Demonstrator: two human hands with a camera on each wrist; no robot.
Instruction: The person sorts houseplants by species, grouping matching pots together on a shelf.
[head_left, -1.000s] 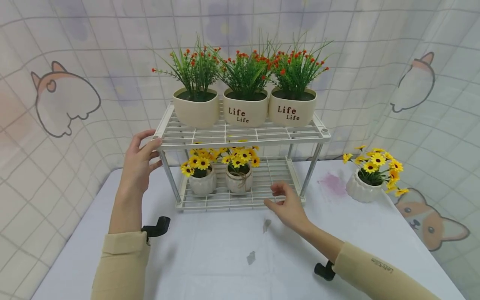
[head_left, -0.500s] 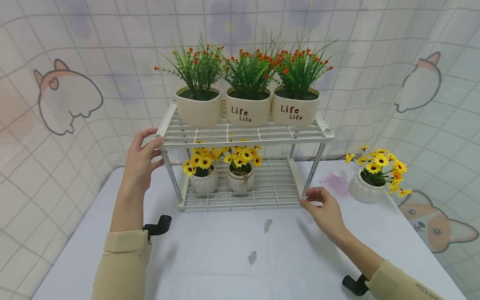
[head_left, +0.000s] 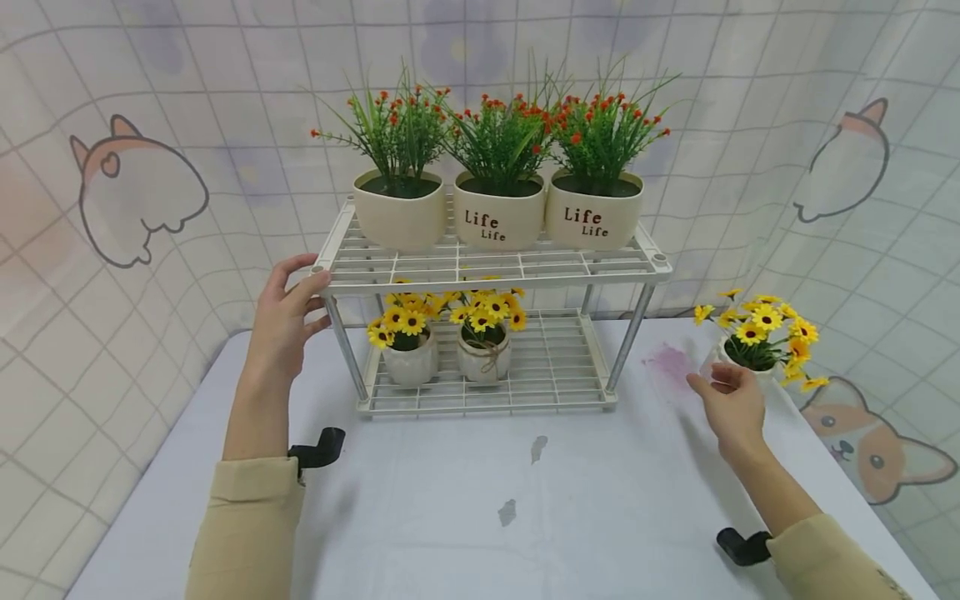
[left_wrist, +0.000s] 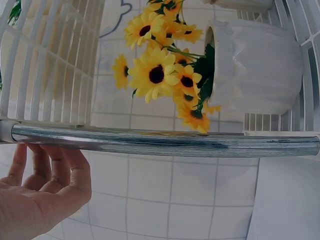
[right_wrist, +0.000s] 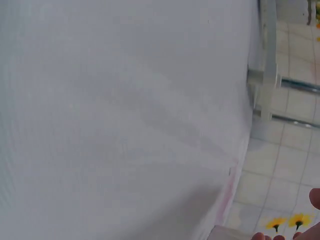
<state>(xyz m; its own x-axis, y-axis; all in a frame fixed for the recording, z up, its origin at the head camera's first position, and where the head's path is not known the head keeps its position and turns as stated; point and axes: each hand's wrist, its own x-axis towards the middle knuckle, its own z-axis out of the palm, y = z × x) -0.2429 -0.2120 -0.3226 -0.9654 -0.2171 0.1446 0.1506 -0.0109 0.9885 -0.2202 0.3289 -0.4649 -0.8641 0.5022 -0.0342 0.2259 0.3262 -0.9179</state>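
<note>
My left hand [head_left: 283,321] grips the upper left front corner of a white two-tier wire shelf rack [head_left: 495,282]; in the left wrist view its fingers [left_wrist: 61,167] reach the top of the metal post [left_wrist: 165,142]. To the rack's right, my right hand [head_left: 737,408] is in front of a white pot of yellow artificial flowers [head_left: 757,358] and hides much of the pot. Thumb and fingers are apart, with nothing seen between them; contact with the pot cannot be told. On the lower tier stand two small pots of yellow flowers, a ribbed one [head_left: 410,360] and one with twine [head_left: 483,357].
Three cream planters with red-flowered plants stand on the upper tier: left [head_left: 399,212], middle [head_left: 498,215] and right [head_left: 595,215]. A white cloth [head_left: 420,517] covers the table, with a pink stain right of the rack. Patterned curtains [head_left: 187,75] surround the table.
My right hand has moved rightward from before the lower tier, past the rack's lower right corner, to the flower pot on the right. The left hand stays at the rack's corner.
</note>
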